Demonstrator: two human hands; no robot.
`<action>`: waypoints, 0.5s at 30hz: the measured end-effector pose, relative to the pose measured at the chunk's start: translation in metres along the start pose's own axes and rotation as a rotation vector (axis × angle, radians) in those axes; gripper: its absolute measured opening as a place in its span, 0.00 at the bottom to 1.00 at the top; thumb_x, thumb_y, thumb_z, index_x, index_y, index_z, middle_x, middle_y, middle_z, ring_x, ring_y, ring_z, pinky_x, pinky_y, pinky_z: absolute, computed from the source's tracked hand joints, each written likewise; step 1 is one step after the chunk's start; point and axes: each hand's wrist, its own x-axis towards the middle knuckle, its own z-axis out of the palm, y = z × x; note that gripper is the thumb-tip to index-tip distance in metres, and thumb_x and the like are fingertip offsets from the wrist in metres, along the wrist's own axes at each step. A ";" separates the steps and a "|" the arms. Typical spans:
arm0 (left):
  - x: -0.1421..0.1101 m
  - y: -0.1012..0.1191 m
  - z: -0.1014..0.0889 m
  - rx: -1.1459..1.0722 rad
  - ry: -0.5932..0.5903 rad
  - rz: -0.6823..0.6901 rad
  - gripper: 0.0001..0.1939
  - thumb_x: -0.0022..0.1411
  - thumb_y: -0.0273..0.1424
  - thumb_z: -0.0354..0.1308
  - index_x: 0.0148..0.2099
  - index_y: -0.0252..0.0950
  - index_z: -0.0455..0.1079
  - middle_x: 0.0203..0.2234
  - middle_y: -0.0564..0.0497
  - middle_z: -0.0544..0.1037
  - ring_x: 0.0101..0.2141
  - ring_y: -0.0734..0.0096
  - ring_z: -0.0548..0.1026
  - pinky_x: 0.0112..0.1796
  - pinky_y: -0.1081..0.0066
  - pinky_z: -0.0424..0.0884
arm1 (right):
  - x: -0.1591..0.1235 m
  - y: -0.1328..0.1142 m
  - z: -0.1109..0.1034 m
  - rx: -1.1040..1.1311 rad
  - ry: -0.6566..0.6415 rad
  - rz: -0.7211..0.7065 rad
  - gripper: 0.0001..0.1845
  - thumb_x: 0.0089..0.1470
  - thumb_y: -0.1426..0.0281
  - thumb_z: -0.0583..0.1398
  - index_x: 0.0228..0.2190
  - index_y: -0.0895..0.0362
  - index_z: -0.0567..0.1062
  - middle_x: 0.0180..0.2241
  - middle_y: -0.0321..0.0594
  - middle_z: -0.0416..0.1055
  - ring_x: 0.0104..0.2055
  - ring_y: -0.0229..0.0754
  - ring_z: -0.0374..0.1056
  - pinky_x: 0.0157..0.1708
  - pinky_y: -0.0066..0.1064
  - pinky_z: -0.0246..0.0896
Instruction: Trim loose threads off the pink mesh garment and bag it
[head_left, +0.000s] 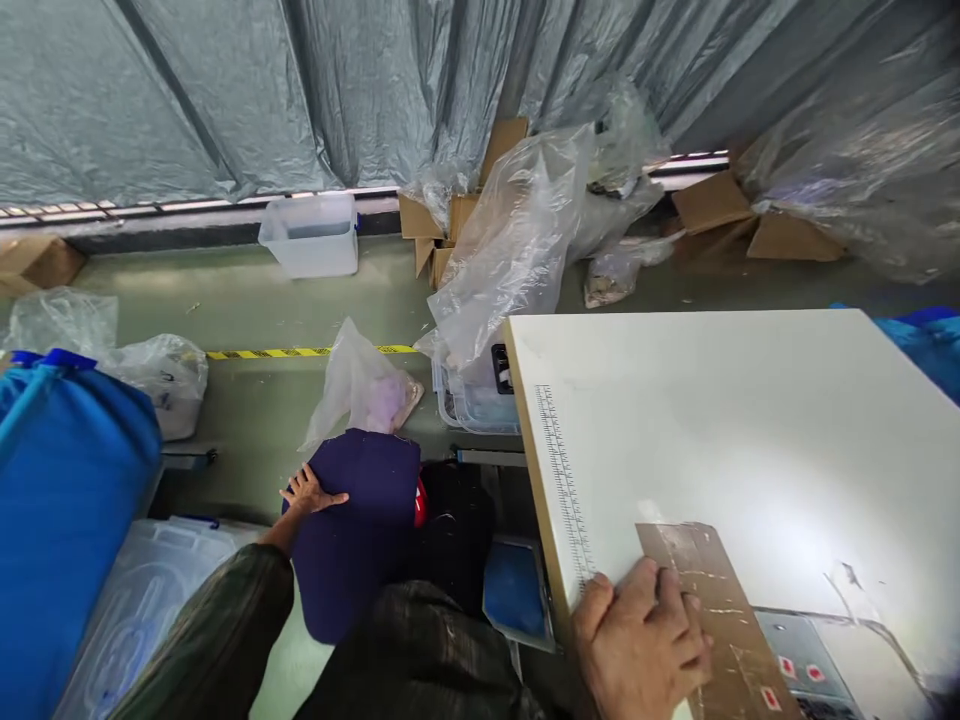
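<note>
My left hand point(309, 492) reaches down to a dark blue cloth bundle point(358, 530) on the floor beside the table, fingers spread and lying on its left edge. My right hand point(643, 640) rests on the white table point(750, 420) near its left front edge, fingers loosely curled over the end of a brown cardboard strip point(712, 610). A printed ruler point(564, 490) runs along the table's left side.
A blue sack point(67, 520) stands at the left above clear plastic bins point(142, 600). On the floor lie plastic bags point(517, 240), a clear tub point(313, 235), cardboard boxes point(720, 205) and yellow-black tape point(300, 351). Grey sheeting hangs behind.
</note>
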 end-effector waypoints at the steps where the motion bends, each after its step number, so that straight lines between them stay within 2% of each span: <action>1: 0.001 0.000 0.000 -0.007 -0.032 -0.019 0.67 0.31 0.48 0.70 0.66 0.24 0.41 0.61 0.20 0.55 0.62 0.27 0.49 0.53 0.29 0.42 | 0.000 -0.001 -0.001 0.001 -0.004 0.000 0.36 0.62 0.58 0.40 0.61 0.72 0.56 0.56 0.71 0.57 0.62 0.70 0.48 0.52 0.66 0.46; 5: -0.012 0.002 0.004 -0.009 -0.067 -0.064 0.68 0.35 0.49 0.68 0.68 0.27 0.34 0.60 0.22 0.55 0.61 0.28 0.51 0.49 0.27 0.49 | 0.002 -0.006 -0.006 0.014 -0.009 0.003 0.37 0.62 0.57 0.40 0.60 0.74 0.57 0.56 0.72 0.57 0.61 0.72 0.49 0.52 0.66 0.47; 7: -0.025 0.006 0.009 0.002 -0.052 -0.066 0.68 0.37 0.49 0.67 0.68 0.24 0.32 0.60 0.19 0.53 0.60 0.26 0.52 0.49 0.30 0.53 | 0.003 -0.005 -0.007 0.028 0.005 -0.003 0.36 0.62 0.58 0.42 0.62 0.71 0.55 0.57 0.70 0.57 0.62 0.72 0.48 0.52 0.67 0.47; 9: -0.039 0.015 0.017 0.012 -0.046 -0.066 0.65 0.44 0.51 0.64 0.67 0.20 0.30 0.59 0.16 0.50 0.58 0.24 0.54 0.47 0.33 0.57 | 0.004 -0.003 -0.005 0.038 0.026 -0.014 0.35 0.62 0.59 0.45 0.64 0.67 0.51 0.59 0.68 0.56 0.62 0.73 0.48 0.51 0.69 0.48; 11: -0.052 0.029 0.026 0.027 -0.068 -0.071 0.61 0.49 0.49 0.62 0.66 0.15 0.32 0.58 0.12 0.51 0.56 0.20 0.56 0.43 0.33 0.61 | 0.005 0.000 -0.001 0.032 0.058 -0.017 0.35 0.62 0.60 0.46 0.65 0.65 0.50 0.59 0.67 0.57 0.62 0.74 0.50 0.50 0.71 0.49; 12: -0.058 0.037 0.030 0.029 -0.101 -0.033 0.54 0.53 0.47 0.61 0.66 0.16 0.37 0.57 0.14 0.54 0.55 0.22 0.60 0.42 0.35 0.64 | 0.006 0.002 0.002 0.023 0.086 -0.011 0.35 0.61 0.61 0.47 0.65 0.65 0.50 0.58 0.67 0.58 0.61 0.75 0.51 0.49 0.71 0.50; 13: -0.064 0.046 0.032 0.024 -0.146 0.063 0.44 0.58 0.45 0.59 0.66 0.25 0.46 0.57 0.24 0.60 0.54 0.33 0.65 0.44 0.40 0.67 | 0.006 0.003 0.004 0.012 0.116 -0.002 0.35 0.62 0.62 0.47 0.65 0.65 0.50 0.58 0.67 0.59 0.61 0.75 0.52 0.49 0.71 0.51; 14: -0.068 0.055 0.033 0.012 -0.197 0.179 0.34 0.61 0.42 0.57 0.63 0.31 0.54 0.55 0.32 0.65 0.51 0.42 0.69 0.44 0.45 0.69 | 0.007 0.005 0.007 -0.001 0.152 0.002 0.35 0.62 0.62 0.48 0.65 0.64 0.50 0.57 0.66 0.60 0.60 0.75 0.54 0.49 0.71 0.51; 15: -0.072 0.063 0.032 -0.017 -0.276 0.361 0.26 0.63 0.41 0.55 0.60 0.33 0.60 0.52 0.38 0.69 0.48 0.52 0.72 0.44 0.50 0.71 | 0.007 0.007 0.008 -0.017 0.185 -0.002 0.34 0.62 0.63 0.48 0.65 0.64 0.50 0.57 0.66 0.61 0.59 0.75 0.56 0.48 0.71 0.53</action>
